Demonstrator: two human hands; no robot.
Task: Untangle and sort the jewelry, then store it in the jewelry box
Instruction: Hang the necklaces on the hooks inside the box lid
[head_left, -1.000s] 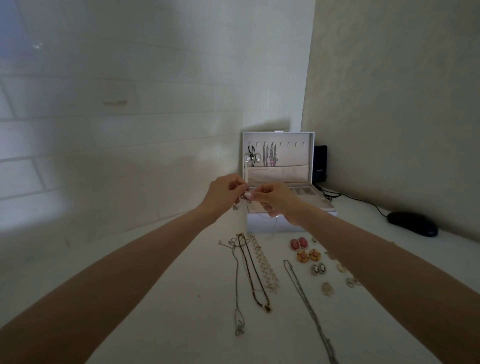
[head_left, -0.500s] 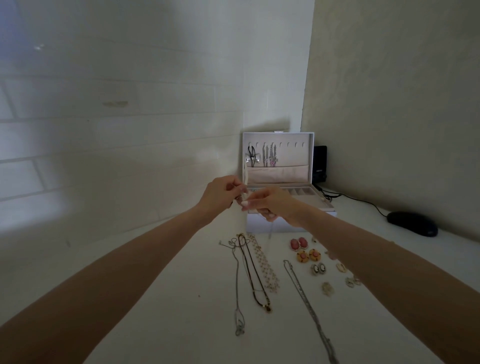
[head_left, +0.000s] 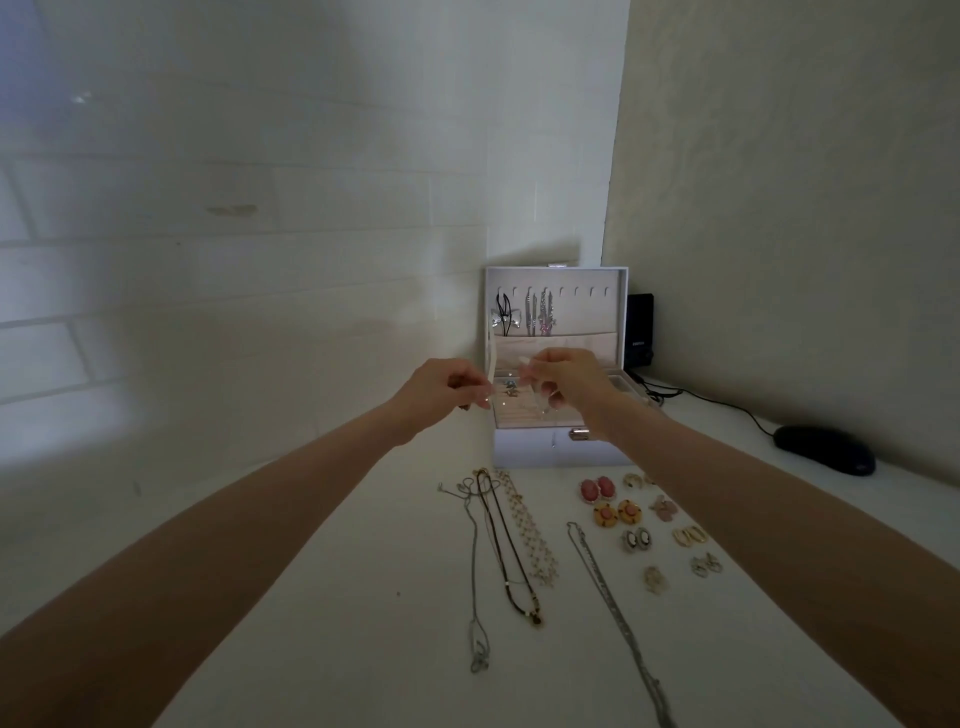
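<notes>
Both hands are raised in front of the open white jewelry box (head_left: 545, 453). My left hand (head_left: 445, 387) and my right hand (head_left: 567, 378) each pinch an end of a very thin necklace chain (head_left: 554, 439), which is barely visible; a strand hangs below my right hand. Necklaces hang on hooks inside the box lid (head_left: 597, 312). On the table lie a thin silver chain (head_left: 474, 571), a dark cord necklace (head_left: 511, 561), a beaded necklace (head_left: 531, 538) and a long silver chain (head_left: 613, 597). To the right of them are pink earrings (head_left: 597, 489), orange earrings (head_left: 618, 513) and several smaller pairs.
A black mouse (head_left: 823, 449) lies at the right by the wall, and its cable runs toward a black device (head_left: 640, 330) behind the box. The white table (head_left: 337, 597) stands in a corner, with walls to the left and right.
My hands were pressed together over the chain. They have drawn apart, the left one leftward and the right one rightward, leaving a gap in front of the box.
</notes>
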